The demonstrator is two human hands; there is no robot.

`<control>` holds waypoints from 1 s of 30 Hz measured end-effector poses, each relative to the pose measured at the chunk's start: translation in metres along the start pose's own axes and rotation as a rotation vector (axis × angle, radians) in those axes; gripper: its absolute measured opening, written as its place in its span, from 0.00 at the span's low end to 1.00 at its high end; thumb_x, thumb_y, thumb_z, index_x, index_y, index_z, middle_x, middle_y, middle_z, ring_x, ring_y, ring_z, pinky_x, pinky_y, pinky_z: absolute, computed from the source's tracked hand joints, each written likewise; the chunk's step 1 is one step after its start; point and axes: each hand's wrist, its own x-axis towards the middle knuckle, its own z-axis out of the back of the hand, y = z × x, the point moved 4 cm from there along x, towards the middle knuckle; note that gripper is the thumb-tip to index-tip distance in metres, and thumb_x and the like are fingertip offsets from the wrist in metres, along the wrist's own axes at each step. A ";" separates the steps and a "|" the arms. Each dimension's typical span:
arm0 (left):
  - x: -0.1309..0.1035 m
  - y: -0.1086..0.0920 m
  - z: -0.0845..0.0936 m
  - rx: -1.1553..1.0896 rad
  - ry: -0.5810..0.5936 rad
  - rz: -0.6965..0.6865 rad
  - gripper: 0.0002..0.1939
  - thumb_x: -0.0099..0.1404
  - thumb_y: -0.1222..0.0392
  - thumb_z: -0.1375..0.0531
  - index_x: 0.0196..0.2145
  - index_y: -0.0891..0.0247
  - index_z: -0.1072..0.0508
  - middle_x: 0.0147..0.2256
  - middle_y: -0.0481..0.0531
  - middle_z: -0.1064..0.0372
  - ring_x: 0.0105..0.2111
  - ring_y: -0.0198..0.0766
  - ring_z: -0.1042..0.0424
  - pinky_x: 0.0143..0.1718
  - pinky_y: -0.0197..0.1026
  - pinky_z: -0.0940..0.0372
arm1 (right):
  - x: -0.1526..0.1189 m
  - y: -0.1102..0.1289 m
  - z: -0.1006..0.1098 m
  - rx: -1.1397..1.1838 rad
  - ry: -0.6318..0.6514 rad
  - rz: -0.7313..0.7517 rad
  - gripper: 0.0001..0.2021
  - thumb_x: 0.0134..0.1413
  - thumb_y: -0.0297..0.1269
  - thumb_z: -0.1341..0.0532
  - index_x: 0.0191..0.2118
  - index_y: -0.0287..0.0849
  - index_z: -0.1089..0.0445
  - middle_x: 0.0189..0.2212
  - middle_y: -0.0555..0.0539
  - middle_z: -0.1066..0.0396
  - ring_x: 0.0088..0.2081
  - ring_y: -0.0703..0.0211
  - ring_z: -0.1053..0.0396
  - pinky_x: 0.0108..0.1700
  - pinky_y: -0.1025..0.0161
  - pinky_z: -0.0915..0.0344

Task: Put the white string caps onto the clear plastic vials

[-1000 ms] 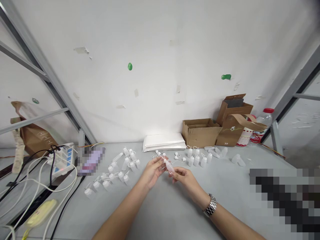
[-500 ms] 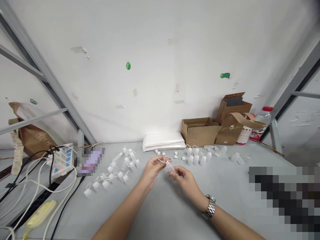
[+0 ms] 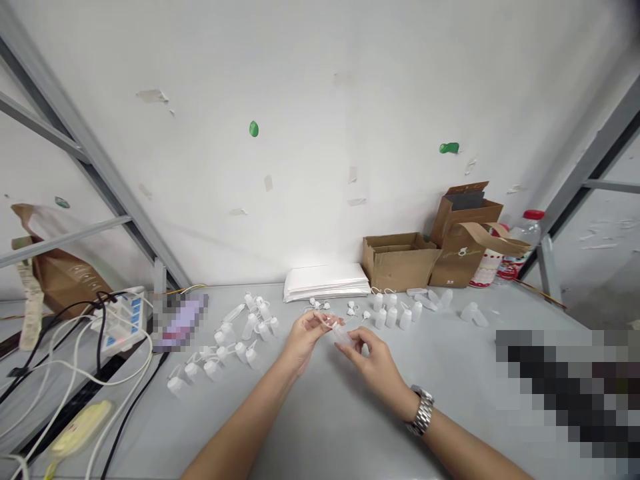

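Note:
Near the middle of the grey table, a small translucent bottle (image 3: 342, 335) is tilted between both hands. My right hand (image 3: 369, 352), with a metal watch on its wrist, pinches the bottle's body. At the bottle's neck, my left hand (image 3: 306, 335) has its fingers closed on a white cap with a thin strap, partly hidden by the fingertips. Several capped bottles (image 3: 241, 351) stand or lie to the left. Several more bottles (image 3: 392, 316) stand to the right, and loose white caps (image 3: 351, 310) lie behind the hands.
A stack of white sheets (image 3: 326, 283) and an open cardboard box (image 3: 400, 270) are against the wall. Beside them are a brown paper bag (image 3: 457, 257) and a red-capped bottle (image 3: 531, 233). A power strip (image 3: 123, 327) with tangled cables lies left, near a blurred purple object (image 3: 181, 321).
My right hand has shifted slightly on the bottle, which now sits closer to the cap at my left fingertips. The whole view has moved a little.

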 end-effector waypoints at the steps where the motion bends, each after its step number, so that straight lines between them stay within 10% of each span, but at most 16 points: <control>1: 0.000 -0.001 -0.001 -0.003 0.004 0.001 0.09 0.47 0.60 0.35 0.24 0.65 0.33 0.32 0.53 0.27 0.38 0.42 0.30 0.45 0.45 0.42 | 0.002 -0.002 -0.001 0.073 0.045 -0.050 0.10 0.43 0.44 0.37 0.25 0.43 0.30 0.22 0.50 0.34 0.26 0.61 0.41 0.31 0.64 0.45; 8: 0.000 -0.002 -0.003 -0.008 0.048 -0.033 0.10 0.51 0.57 0.37 0.29 0.65 0.31 0.34 0.55 0.27 0.38 0.41 0.30 0.45 0.45 0.41 | 0.003 -0.012 -0.015 0.719 0.300 -0.466 0.17 0.41 0.49 0.37 0.28 0.36 0.28 0.16 0.53 0.41 0.19 0.67 0.46 0.27 0.65 0.45; 17: 0.005 0.012 0.002 0.006 -0.066 -0.053 0.10 0.50 0.59 0.37 0.29 0.66 0.30 0.35 0.56 0.26 0.40 0.43 0.29 0.48 0.46 0.43 | 0.005 -0.018 -0.007 0.562 0.062 -0.381 0.15 0.32 0.43 0.31 0.25 0.38 0.30 0.21 0.51 0.34 0.24 0.66 0.39 0.31 0.66 0.42; 24: 0.007 0.013 0.002 0.030 -0.008 -0.067 0.09 0.50 0.58 0.37 0.29 0.65 0.30 0.35 0.56 0.26 0.41 0.43 0.29 0.49 0.47 0.44 | 0.001 -0.024 -0.019 0.801 0.263 -0.564 0.19 0.45 0.51 0.40 0.23 0.36 0.30 0.12 0.56 0.46 0.16 0.70 0.51 0.23 0.67 0.47; 30: 0.006 0.011 0.003 0.063 -0.087 -0.110 0.09 0.50 0.58 0.37 0.27 0.64 0.31 0.36 0.56 0.26 0.42 0.43 0.30 0.48 0.47 0.44 | 0.007 -0.017 -0.008 0.491 0.087 -0.350 0.18 0.40 0.52 0.38 0.27 0.39 0.33 0.20 0.51 0.35 0.20 0.66 0.41 0.27 0.66 0.44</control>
